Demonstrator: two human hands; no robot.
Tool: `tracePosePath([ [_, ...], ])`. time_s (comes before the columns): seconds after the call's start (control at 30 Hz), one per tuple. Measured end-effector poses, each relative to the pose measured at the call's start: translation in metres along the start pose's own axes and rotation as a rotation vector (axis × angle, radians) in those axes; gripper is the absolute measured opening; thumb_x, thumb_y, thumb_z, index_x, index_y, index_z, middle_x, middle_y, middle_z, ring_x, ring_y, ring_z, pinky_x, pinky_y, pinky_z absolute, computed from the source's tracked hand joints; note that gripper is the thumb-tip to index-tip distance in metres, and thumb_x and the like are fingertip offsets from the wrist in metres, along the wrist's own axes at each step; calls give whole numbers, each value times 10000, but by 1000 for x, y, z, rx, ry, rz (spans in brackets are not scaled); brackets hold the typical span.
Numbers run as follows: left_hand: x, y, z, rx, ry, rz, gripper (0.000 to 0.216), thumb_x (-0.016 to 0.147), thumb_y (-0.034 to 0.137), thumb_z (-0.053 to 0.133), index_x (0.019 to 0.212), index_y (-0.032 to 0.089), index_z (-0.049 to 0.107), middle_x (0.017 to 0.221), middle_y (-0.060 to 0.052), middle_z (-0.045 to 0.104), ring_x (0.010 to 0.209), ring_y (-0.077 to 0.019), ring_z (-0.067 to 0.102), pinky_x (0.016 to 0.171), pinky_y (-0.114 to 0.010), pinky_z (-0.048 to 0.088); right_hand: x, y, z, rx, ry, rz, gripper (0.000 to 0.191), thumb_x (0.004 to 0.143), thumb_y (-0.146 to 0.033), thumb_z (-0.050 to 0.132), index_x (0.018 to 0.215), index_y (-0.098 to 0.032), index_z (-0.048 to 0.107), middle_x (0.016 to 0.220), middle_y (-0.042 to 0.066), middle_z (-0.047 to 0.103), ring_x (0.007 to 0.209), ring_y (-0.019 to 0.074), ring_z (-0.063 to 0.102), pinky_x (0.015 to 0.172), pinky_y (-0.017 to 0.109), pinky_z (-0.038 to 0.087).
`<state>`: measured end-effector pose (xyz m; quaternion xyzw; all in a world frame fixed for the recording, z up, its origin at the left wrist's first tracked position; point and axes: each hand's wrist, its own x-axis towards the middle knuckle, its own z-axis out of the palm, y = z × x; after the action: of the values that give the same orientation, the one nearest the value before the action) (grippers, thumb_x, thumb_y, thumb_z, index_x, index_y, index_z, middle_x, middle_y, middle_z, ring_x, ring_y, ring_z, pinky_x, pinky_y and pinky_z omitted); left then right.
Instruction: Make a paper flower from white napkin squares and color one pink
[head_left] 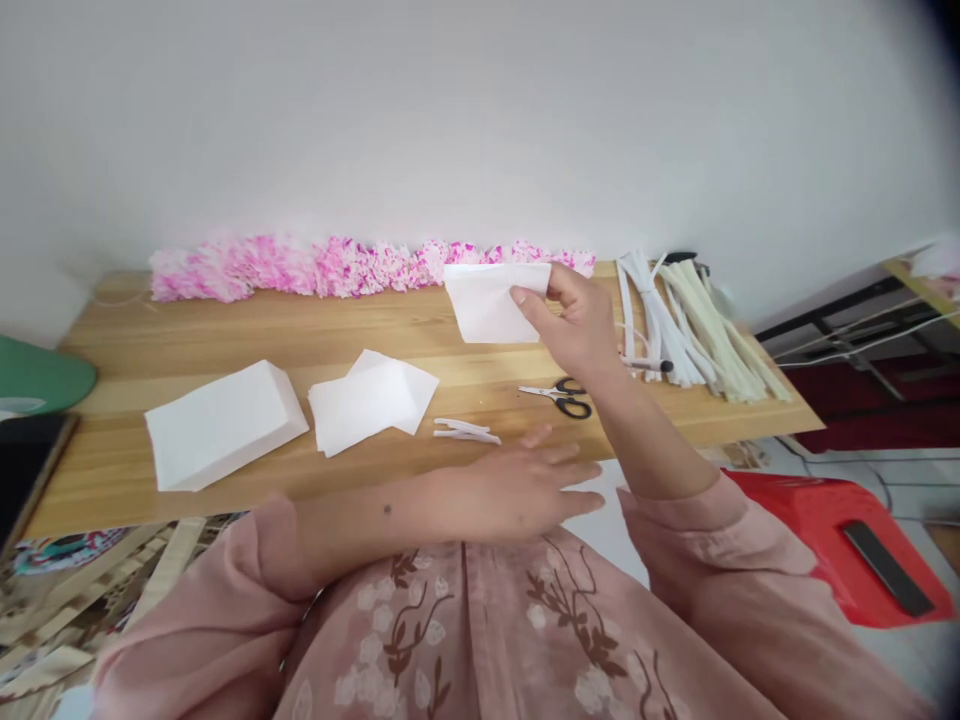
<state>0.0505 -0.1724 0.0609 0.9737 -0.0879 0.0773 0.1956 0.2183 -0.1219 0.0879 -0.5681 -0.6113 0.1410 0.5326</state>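
Note:
My right hand (577,325) is raised above the wooden table (247,335) and pinches a folded white tissue sheet (491,300) by its right edge. My left hand (529,485) lies flat and open at the table's front edge, fingers stretched to the right, holding nothing. Just beyond it lie small white paper strips (465,431) and black-handled scissors (561,395). A loose pile of white tissue sheets (371,400) sits left of the strips. A thicker white tissue stack (223,423) lies further left.
A row of pink and white tissue flowers (360,266) lines the wall at the table's back. A bundle of white and cream sticks (694,325) lies at the right end. A red stool (840,540) with a dark phone stands right of the table. A green object (41,375) sits far left.

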Motion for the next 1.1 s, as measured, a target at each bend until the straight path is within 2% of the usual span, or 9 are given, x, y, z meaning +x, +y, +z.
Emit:
tracePosePath([
  [0.07, -20, -10, -19, 36, 55, -102, 357, 998, 201, 383, 1281, 219, 600, 1447, -83, 553, 1369, -231, 470, 1154, -437, 334, 1, 7, 3, 34, 18, 2, 217, 870, -428, 649, 935, -222, 662, 861, -8, 643, 885, 190, 619, 793, 340, 518],
  [0.13, -43, -26, -34, 82, 56, -331, 331, 1003, 188, 366, 1208, 192, 626, 1300, -102, 642, 1247, -238, 551, 1122, -469, 351, 2, 20, 10, 114, 39, 17, 232, 868, -440, 650, 947, -223, 664, 891, -1, 671, 872, 184, 632, 785, 332, 514],
  [0.23, -77, -53, -36, 205, -9, -655, 310, 973, 164, 366, 1006, 147, 674, 1038, -126, 681, 1004, -269, 615, 936, -455, 467, 3, 46, 28, 283, 82, 61, 252, 837, -455, 675, 960, -235, 658, 915, 0, 697, 846, 169, 643, 777, 317, 511],
  [0.33, -106, -73, -22, 209, -39, -788, 348, 951, 149, 349, 1036, 132, 686, 1056, -152, 662, 1009, -296, 607, 907, -472, 486, 0, 71, 48, 373, 81, 199, 282, 776, -468, 708, 926, -234, 659, 890, 2, 708, 799, 163, 635, 742, 307, 509],
  [0.43, -121, -82, -15, 107, 144, -837, 382, 963, 230, 381, 1266, 148, 599, 1337, -154, 589, 1211, -294, 549, 1038, -475, 442, -2, 83, 58, 391, 19, 343, 336, 715, -479, 736, 920, -222, 665, 887, 20, 716, 776, 177, 633, 715, 318, 511],
  [0.57, -110, -94, -33, -25, 521, -894, 578, 923, 390, 530, 1453, 188, 421, 1510, -146, 459, 1402, -307, 409, 1162, -504, 319, 1, 78, 56, 419, -26, 335, 341, 719, -475, 738, 940, -223, 674, 921, 27, 717, 817, 187, 640, 763, 327, 511],
  [0.73, -66, -138, -44, -512, 909, -815, 838, 721, 437, 775, 1447, 232, 412, 1477, -143, 492, 1351, -307, 476, 1101, -451, 396, 5, 68, 53, 455, -18, 298, 307, 713, -468, 750, 878, -223, 665, 874, 18, 707, 789, 174, 624, 765, 320, 505],
  [0.87, -44, -163, -25, -942, 947, -805, 595, 613, 467, 829, 1070, 130, 647, 1150, -144, 694, 1068, -286, 641, 921, -389, 502, 0, 73, 57, 525, -63, 361, 368, 679, -480, 766, 916, -219, 661, 898, 23, 718, 804, 181, 629, 771, 327, 515],
  [1.1, -38, -162, -16, -976, 1089, -800, 406, 624, 402, 803, 890, 148, 632, 882, -43, 703, 830, -179, 635, 787, -301, 492, -2, 82, 53, 528, 1, 350, 345, 694, -460, 755, 910, -217, 641, 898, 17, 704, 826, 168, 626, 792, 312, 513],
])
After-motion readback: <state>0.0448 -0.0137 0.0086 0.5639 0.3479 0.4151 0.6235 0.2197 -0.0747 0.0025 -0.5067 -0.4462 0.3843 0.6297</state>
